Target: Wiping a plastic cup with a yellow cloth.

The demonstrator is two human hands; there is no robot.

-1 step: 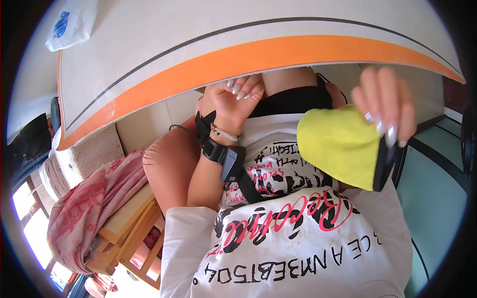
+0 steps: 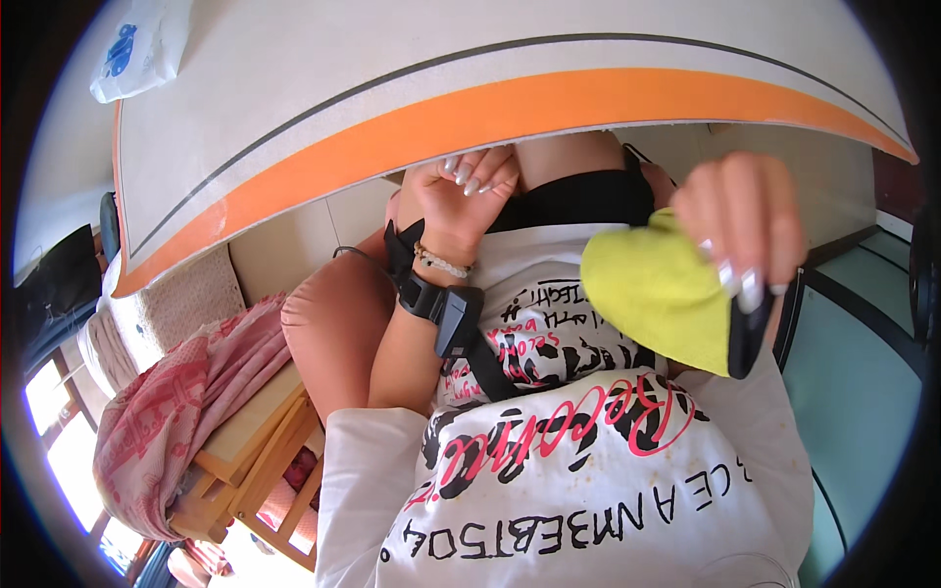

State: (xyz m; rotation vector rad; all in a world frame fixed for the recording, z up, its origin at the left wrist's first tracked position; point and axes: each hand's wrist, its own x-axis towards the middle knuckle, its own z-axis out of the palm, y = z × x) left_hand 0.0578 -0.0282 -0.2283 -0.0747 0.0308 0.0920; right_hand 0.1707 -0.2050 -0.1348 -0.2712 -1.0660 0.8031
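My right hand (image 2: 750, 216) is closed on a yellow-green piece of cloth (image 2: 657, 294) with a black band along one edge. The fingers pinch it near that band, and the cloth hangs bent over toward the middle of my shirt. Its exact kind I cannot make out. My left hand (image 2: 469, 186) rests palm up at my lap, just below the table edge, fingers curled in with nothing in them. A bead bracelet (image 2: 443, 263) and a black strapped device (image 2: 456, 318) sit on that wrist.
A white table (image 2: 470, 108) with an orange border spans the top. At its far left corner lies a white plastic bag (image 2: 142, 49). Left of me, a pink patterned cloth (image 2: 181, 412) drapes a wooden chair (image 2: 255, 441). Glass panels with dark frames (image 2: 853, 392) stand at right.
My right hand has shifted slightly down and left, and the yellow-green cloth has folded over more beneath it. My left hand stays where it was.
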